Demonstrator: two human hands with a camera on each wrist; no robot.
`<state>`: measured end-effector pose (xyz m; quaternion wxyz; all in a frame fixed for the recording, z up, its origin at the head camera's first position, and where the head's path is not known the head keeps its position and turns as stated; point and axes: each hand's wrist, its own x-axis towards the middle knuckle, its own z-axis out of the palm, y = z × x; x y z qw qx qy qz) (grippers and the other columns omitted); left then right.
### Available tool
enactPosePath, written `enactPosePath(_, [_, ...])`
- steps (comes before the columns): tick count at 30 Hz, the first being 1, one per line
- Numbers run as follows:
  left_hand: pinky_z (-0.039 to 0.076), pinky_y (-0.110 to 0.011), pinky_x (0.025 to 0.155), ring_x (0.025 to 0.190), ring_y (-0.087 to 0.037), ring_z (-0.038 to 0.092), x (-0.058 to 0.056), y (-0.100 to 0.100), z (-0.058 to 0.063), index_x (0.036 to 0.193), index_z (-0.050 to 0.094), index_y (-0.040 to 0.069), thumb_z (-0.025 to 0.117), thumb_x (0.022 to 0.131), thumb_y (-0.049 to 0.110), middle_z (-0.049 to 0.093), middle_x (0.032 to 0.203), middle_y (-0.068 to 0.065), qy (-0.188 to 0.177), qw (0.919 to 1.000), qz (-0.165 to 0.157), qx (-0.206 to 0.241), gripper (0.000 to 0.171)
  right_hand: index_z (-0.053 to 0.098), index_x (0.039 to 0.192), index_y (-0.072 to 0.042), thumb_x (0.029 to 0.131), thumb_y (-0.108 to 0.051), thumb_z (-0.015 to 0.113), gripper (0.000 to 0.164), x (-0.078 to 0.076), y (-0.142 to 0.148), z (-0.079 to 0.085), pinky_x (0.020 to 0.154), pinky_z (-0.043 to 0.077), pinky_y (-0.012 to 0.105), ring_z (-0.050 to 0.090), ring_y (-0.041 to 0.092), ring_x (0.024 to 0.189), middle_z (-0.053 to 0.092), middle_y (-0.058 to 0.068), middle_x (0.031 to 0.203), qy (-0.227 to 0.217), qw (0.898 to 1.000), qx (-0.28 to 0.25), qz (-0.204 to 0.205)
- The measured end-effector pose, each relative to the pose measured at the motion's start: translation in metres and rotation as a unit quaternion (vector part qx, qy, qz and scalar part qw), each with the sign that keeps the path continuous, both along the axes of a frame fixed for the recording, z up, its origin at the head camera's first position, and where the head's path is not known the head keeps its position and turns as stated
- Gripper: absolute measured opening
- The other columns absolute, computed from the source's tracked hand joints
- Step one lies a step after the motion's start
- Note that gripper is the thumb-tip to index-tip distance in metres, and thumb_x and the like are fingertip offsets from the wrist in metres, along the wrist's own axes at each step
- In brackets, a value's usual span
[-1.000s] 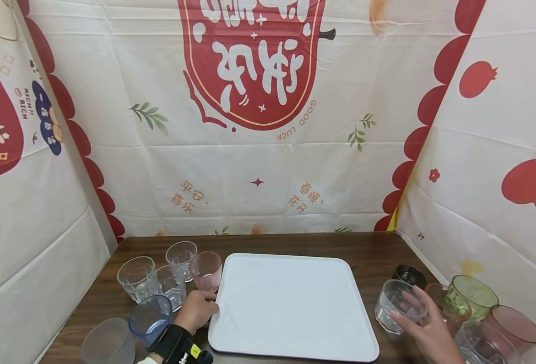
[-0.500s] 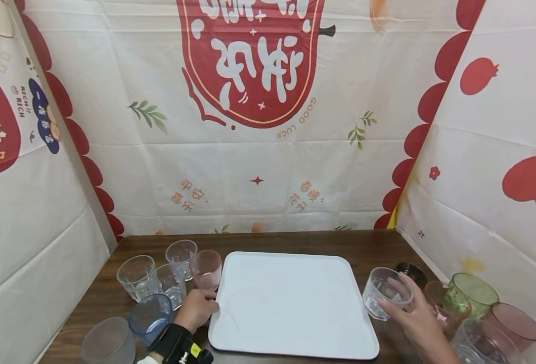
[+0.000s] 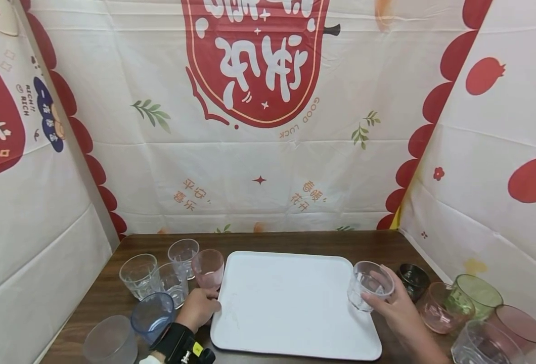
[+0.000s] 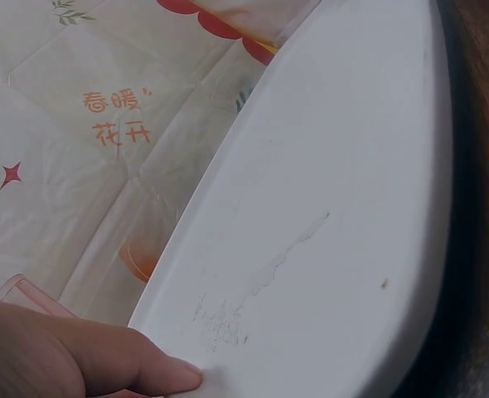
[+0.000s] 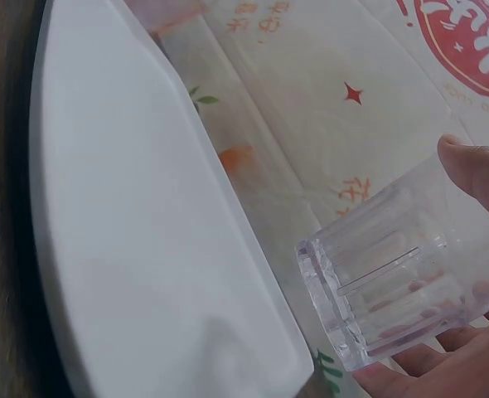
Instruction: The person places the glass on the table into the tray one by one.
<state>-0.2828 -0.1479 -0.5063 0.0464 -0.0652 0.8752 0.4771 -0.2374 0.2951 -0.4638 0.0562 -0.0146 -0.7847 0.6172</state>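
Note:
A white rectangular tray (image 3: 291, 308) lies on the dark wooden table. My left hand (image 3: 198, 309) holds its left edge; in the left wrist view the thumb (image 4: 157, 371) lies on top of the rim, and the other fingers are hidden. My right hand (image 3: 399, 306) grips a clear drinking glass (image 3: 360, 289) by its side, thumb in front. The glass is over the tray's right edge. In the right wrist view the clear glass (image 5: 385, 278) is raised, its thick base pointing toward the tray, with fingers curled beneath and behind it.
Left of the tray stand several glasses, among them a pink glass (image 3: 208, 268), a blue glass (image 3: 151, 313) and a frosted cup (image 3: 110, 341). At the right are a black glass (image 3: 413, 280), a green glass (image 3: 479, 293) and others. Printed cloth walls (image 3: 259, 162) enclose the table.
My right hand has carried the clear glass leftward from among the right-hand glasses to the tray's right edge. The left hand and tray stay in place.

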Motion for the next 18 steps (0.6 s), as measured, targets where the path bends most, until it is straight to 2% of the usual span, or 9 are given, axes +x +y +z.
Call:
enactPosePath(2, [0.055,-0.034,0.057,0.076,-0.02,0.065,0.0,0.0,0.0,0.107,0.072,-0.01,0.065,0.081,0.0,0.07,0.097,-0.017,-0.003,1.0,0.003,-0.001,0.028,-0.002,0.161,-0.007,0.092,-0.015,0.075,0.104,-0.004,-0.005,0.001,0.084,0.038,0.004,0.03,0.036,0.144,0.026,0.026,0.16,-0.01,1.0,0.015,0.0])
enactPosePath(3, [0.054,-0.034,0.056,0.075,-0.02,0.065,-0.001,0.0,0.0,0.107,0.072,-0.01,0.066,0.082,0.0,0.07,0.097,-0.017,-0.004,1.0,0.004,-0.003,0.028,-0.002,0.161,-0.007,0.091,-0.016,0.075,0.105,-0.007,-0.007,0.002,0.083,0.037,0.004,0.026,0.04,0.146,0.027,0.026,0.16,-0.012,1.0,0.02,-0.001])
enactPosePath(5, [0.054,-0.034,0.056,0.074,-0.019,0.065,-0.001,-0.001,0.0,0.107,0.072,-0.01,0.065,0.082,0.0,0.07,0.096,-0.017,-0.004,1.0,0.005,-0.004,0.028,0.0,0.162,-0.007,0.09,-0.018,0.077,0.105,-0.012,-0.012,0.003,0.086,0.036,0.005,0.025,0.041,0.147,0.028,0.025,0.16,-0.013,0.999,0.032,-0.002])
enactPosePath(7, [0.054,-0.034,0.056,0.073,-0.019,0.064,-0.002,-0.001,-0.001,0.106,0.073,-0.009,0.065,0.082,0.0,0.07,0.096,-0.017,-0.003,1.0,0.006,-0.003,0.027,0.001,0.162,-0.007,0.09,-0.019,0.077,0.105,-0.017,-0.017,0.004,0.097,0.041,0.015,0.025,0.041,0.148,0.028,0.025,0.16,-0.013,0.999,0.042,0.001])
enactPosePath(9, [0.054,-0.034,0.056,0.072,-0.02,0.064,-0.002,-0.001,-0.001,0.106,0.073,-0.009,0.065,0.082,0.0,0.07,0.096,-0.017,0.0,1.0,0.004,-0.002,0.027,0.002,0.162,-0.008,0.089,-0.019,0.078,0.106,-0.021,-0.023,0.006,0.108,0.042,0.032,0.025,0.041,0.149,0.028,0.024,0.161,-0.016,0.999,0.042,0.004])
enactPosePath(12, [0.055,-0.035,0.056,0.073,-0.02,0.065,-0.002,0.0,-0.001,0.106,0.073,-0.009,0.064,0.082,0.0,0.07,0.097,-0.018,0.0,1.0,0.004,0.001,0.027,0.002,0.162,-0.01,0.088,-0.018,0.079,0.107,-0.026,-0.03,0.007,0.115,0.028,0.059,0.021,0.041,0.15,0.028,0.022,0.161,-0.017,0.999,0.031,0.014])
enactPosePath(15, [0.055,-0.035,0.056,0.074,-0.02,0.065,-0.001,0.0,-0.001,0.106,0.073,-0.009,0.064,0.082,0.0,0.07,0.097,-0.018,0.001,1.0,0.005,-0.001,0.027,0.003,0.162,-0.011,0.088,-0.015,0.079,0.106,-0.03,-0.038,0.008,0.116,0.022,0.064,0.02,0.04,0.151,0.028,0.021,0.162,-0.012,1.0,0.011,0.026])
enactPosePath(18, [0.054,-0.034,0.056,0.073,-0.02,0.064,-0.002,0.0,-0.002,0.105,0.073,-0.009,0.065,0.081,0.0,0.07,0.097,-0.018,0.006,0.9999,0.006,-0.005,0.027,0.005,0.162,-0.012,0.088,-0.017,0.079,0.105,-0.034,-0.045,0.008,0.116,0.023,0.064,0.023,0.04,0.15,0.029,0.02,0.161,-0.014,0.999,0.008,0.033])
